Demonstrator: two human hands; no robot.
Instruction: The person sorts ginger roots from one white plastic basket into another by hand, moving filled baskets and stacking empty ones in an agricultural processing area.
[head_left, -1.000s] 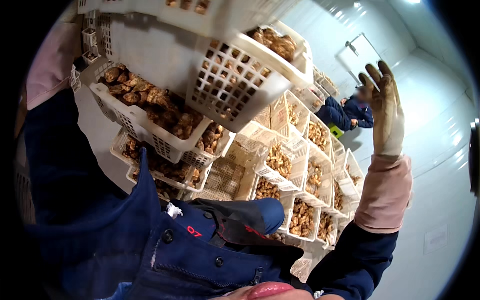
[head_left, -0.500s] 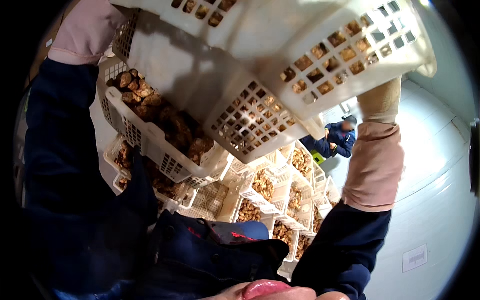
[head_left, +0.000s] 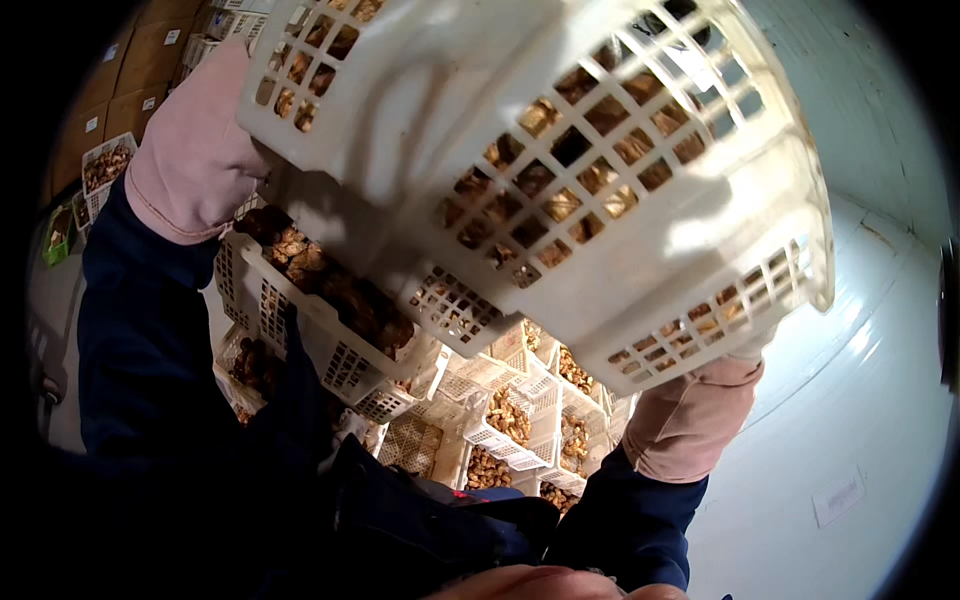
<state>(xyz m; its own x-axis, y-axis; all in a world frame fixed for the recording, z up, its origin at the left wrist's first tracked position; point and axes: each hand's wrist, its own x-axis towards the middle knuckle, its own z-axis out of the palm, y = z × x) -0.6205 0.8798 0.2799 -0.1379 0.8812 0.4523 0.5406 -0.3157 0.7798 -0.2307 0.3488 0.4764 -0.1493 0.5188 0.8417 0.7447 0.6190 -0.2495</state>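
Lower and bigger in frame now than half a second ago: the white crate (head_left: 650,285), its bottom corner dropping toward centre, right forearm coming down with it. It fills the upper centre to upper right, tilted, underside facing me, knobbly brown pieces (head_left: 562,205) showing through the holes.

Right hand (head_left: 755,345) is mostly hidden at the crate's lower right edge; finger spread, can't tell. Left hand is out of sight beyond its pink cuff (head_left: 195,150), upper left, near the crate's other end; grip can't tell either.

Handling, my judgement: stiff plastic, probably heavy with that load, smooth walls maybe slippery. Best hold is both opposite ends, fingers under the rim or base, kept level; pieces could bruise if it's knocked.

Another loaded crate (head_left: 305,325) sits left of centre; more filled crates (head_left: 505,448) lower centre; cardboard boxes (head_left: 155,60) upper left.
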